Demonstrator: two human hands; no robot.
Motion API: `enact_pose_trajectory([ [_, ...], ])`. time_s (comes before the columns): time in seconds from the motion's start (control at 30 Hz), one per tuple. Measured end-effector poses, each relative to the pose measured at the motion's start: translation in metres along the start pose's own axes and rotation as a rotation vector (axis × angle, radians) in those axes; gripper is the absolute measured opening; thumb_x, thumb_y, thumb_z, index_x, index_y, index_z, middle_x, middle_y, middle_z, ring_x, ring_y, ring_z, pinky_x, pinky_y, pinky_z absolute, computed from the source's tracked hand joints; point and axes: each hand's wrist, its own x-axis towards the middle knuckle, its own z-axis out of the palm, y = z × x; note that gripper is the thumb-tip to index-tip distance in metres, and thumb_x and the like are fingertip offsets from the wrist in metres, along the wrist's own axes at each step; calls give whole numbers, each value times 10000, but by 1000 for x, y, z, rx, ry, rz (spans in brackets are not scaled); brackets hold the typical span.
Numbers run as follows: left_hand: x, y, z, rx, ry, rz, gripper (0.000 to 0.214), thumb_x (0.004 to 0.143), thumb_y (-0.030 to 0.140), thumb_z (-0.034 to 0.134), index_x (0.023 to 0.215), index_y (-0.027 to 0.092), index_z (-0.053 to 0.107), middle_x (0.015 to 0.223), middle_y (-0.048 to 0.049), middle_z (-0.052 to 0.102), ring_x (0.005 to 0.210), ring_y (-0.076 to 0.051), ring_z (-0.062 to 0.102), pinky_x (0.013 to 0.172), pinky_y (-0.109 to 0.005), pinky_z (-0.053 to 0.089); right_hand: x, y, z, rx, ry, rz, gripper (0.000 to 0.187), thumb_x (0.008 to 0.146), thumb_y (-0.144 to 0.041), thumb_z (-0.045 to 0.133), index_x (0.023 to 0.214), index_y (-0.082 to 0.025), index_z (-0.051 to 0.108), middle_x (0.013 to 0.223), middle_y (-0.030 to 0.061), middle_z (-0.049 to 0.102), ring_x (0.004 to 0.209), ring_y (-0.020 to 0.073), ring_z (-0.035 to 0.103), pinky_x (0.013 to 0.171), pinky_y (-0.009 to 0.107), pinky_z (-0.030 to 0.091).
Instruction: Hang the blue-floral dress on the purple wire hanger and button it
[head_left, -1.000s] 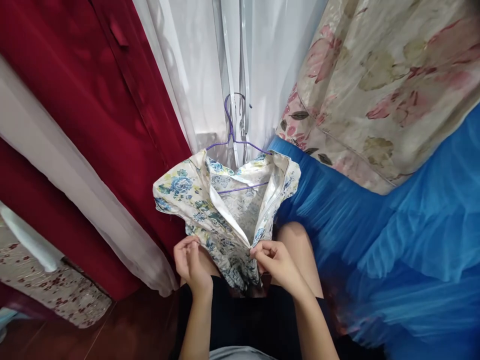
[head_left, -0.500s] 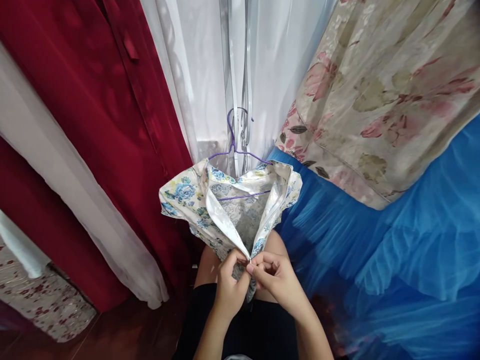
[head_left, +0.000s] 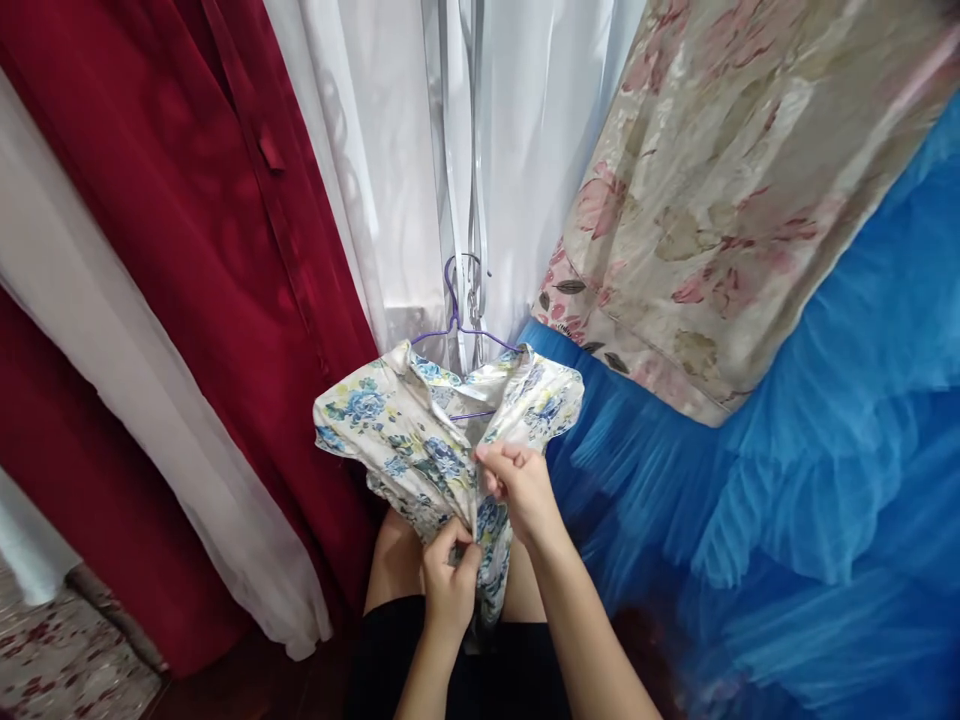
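Observation:
A floral garment (head_left: 442, 455), white with blue roses and yellow touches, hangs on a purple wire hanger (head_left: 455, 325) above my lap. My left hand (head_left: 451, 575) pinches its front edge low down, thumb against forefinger. Higher on the same opening, my right hand (head_left: 517, 485) is closed at the bottom of the V-shaped neckline. Its fingertips grip what looks like a zipper pull, mostly hidden by the fingers. Below that hand the two edges lie together; above it the neckline stays parted, showing the hanger's lower bar.
Long red cloth (head_left: 247, 270) and a sheer whitish panel (head_left: 150, 360) hang at the left. White fabric with ribbons (head_left: 405, 150) is behind the hanger. On the right hang a beige flowered skirt (head_left: 697, 220) and blue ruffled tulle (head_left: 810, 500).
My right hand has moved up the opening, and the edges beneath it have come together. The left hand has dropped slightly, still pinching the garment. The view has shifted a little.

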Motion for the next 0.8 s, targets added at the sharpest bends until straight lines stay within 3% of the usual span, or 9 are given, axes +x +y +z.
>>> enact_pose_trajectory([
  [0.1, -1, 3, 8, -56, 32, -24, 211, 770, 184, 545, 617, 197, 402, 588, 42, 362, 592, -125, 371, 588, -259, 300, 24, -35, 20, -10, -10, -137, 319, 680, -422, 790, 580, -150, 658, 424, -38, 505, 383, 57, 318, 404, 233, 204],
  [0.23, -9, 8, 22, -105, -1, -65, 230, 761, 188, 520, 605, 206, 352, 586, 36, 323, 584, -129, 331, 577, -276, 266, 38, -72, 40, 127, -30, -192, 245, 655, -364, 782, 617, -148, 673, 436, -65, 463, 394, 48, 290, 395, 221, 183],
  [0.4, -26, 0, 25, -106, -62, -132, 275, 771, 214, 551, 611, 215, 326, 593, 25, 338, 601, -148, 368, 587, -290, 310, 34, -80, 44, 178, -23, -239, 217, 725, -358, 755, 705, -152, 688, 461, -82, 422, 411, 52, 287, 400, 222, 183],
  [0.47, -24, 3, 18, -100, -74, -97, 237, 816, 244, 584, 653, 210, 415, 637, 12, 419, 645, -164, 445, 626, -295, 371, 27, -73, 40, 165, -53, -256, 211, 762, -352, 744, 730, -152, 684, 452, -80, 434, 414, 55, 296, 411, 222, 189],
  [0.57, -2, 26, 3, -148, -3, 5, 110, 909, 310, 602, 907, 202, 584, 851, -38, 582, 821, -203, 579, 760, -313, 465, 16, -58, 33, 136, -70, -286, 177, 798, -316, 716, 728, -171, 643, 423, -95, 420, 398, 54, 283, 422, 218, 200],
  [0.67, 44, 69, -10, -131, 110, 177, 232, 968, 309, 585, 1184, 227, 608, 1020, -63, 621, 946, -206, 604, 842, -311, 488, 8, -48, 29, 53, -66, -295, 136, 800, -270, 675, 717, -193, 600, 419, -104, 411, 381, 58, 291, 417, 216, 223],
  [0.73, 79, 102, -17, -51, 75, 354, 311, 1004, 290, 541, 1304, 243, 605, 1004, -55, 630, 908, -187, 603, 833, -306, 492, 4, -48, 26, -7, -70, -297, 141, 807, -273, 658, 715, -201, 579, 423, -102, 415, 386, 64, 302, 418, 216, 231],
  [0.8, 110, 131, -22, 112, -16, 492, 244, 1010, 265, 541, 1207, 234, 682, 1017, -54, 640, 905, -174, 602, 821, -292, 485, 1, -53, 23, -56, -73, -315, 174, 824, -306, 657, 718, -205, 563, 431, -101, 404, 397, 66, 294, 425, 217, 225],
])
